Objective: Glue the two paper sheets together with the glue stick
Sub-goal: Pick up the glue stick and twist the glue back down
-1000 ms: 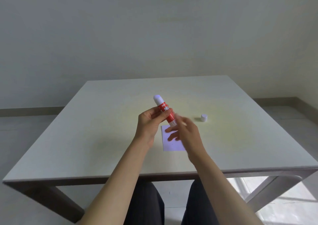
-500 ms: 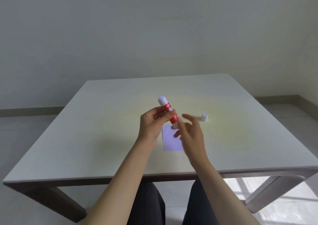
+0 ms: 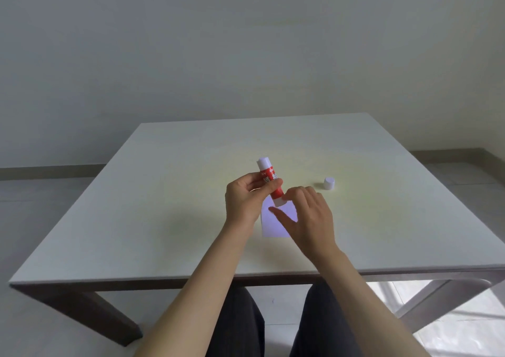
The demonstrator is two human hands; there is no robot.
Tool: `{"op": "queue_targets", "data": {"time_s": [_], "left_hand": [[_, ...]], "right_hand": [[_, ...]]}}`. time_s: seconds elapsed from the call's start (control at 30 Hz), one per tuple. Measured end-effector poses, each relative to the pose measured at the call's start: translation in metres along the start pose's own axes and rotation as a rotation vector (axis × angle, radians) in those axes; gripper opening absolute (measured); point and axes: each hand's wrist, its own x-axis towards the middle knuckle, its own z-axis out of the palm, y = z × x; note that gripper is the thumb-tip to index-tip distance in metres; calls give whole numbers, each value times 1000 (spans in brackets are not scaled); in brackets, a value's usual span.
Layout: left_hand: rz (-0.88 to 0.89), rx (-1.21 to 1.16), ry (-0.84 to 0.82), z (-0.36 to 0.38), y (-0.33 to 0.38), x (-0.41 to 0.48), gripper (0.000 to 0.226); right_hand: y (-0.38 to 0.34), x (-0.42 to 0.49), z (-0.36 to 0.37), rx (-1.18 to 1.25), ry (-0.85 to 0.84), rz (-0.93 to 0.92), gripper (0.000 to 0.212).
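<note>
Since half a second ago, the right hand [image 3: 308,214] is being brought back against the lower end of the glue stick [image 3: 270,181], which is being tilted more nearly upright than before; the camera view is also being shifted slightly. One glue stick is being counted, red-bodied with a white top and a white base; one white cap [image 3: 329,183] is being left standing on the table [image 3: 169,192], well apart to the right of the hands; one pale paper sheet [image 3: 274,224] is being seen lying flat on the table beneath the hands, and whether a second sheet is lying under it cannot be told. Two hands are being counted. The glue stick is being held above the table by the left hand [image 3: 244,199], whose fingers and thumb are being curled closed around the red barrel; the white base is being pinched by the fingertips of the right hand, with the index finger bent over it and the thumb [image 3: 280,213] being reached underneath; the remaining right fingers are being kept loosely curled.
</note>
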Motion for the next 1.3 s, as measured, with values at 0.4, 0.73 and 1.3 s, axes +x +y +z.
{"op": "queue_targets", "data": {"time_s": [0.4, 0.73, 1.3], "left_hand": [[300, 628, 69, -26, -3, 1, 19], [388, 721, 53, -18, -3, -7, 24], [575, 902, 30, -34, -7, -5, 24]], "right_hand": [[99, 18, 9, -483, -602, 366, 47], [12, 49, -22, 872, -244, 669, 16], [5, 47, -27, 428, -636, 227, 36]]}}
